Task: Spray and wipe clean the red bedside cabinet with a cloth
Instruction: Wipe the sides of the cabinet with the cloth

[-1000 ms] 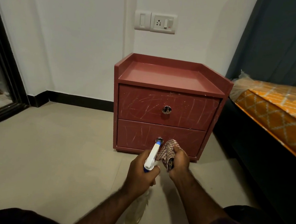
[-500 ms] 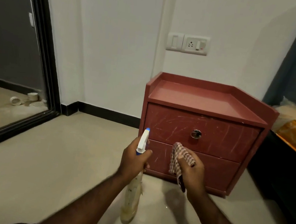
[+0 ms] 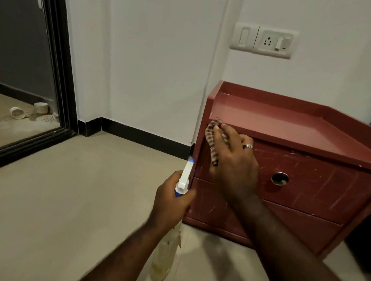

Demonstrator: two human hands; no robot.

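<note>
- The red bedside cabinet (image 3: 285,121) stands on the floor against the white wall, at the right of the scene, with 2 scratched drawers and a raised rim round its top
- The right hand (image 3: 232,161) lays its fingers (image 3: 227,132) fairly straight and slightly spread over the checked cloth (image 3: 212,141), pressing it on the top left corner of the upper drawer (image 3: 324,187), just under the top's front edge
- The left hand (image 3: 168,205) curls round the neck of the spray bottle (image 3: 165,259), nozzle towards the cabinet's near left edge; whether a finger lies on the trigger I cannot tell
- The cloth looks thin, soft and light, so it likely bunches and slides unless a flat hand keeps it spread
- The bottle looks like light, thin plastic, best held at the neck
- The cabinet looks stiff and heavy enough to take firm wiping without shifting
</note>
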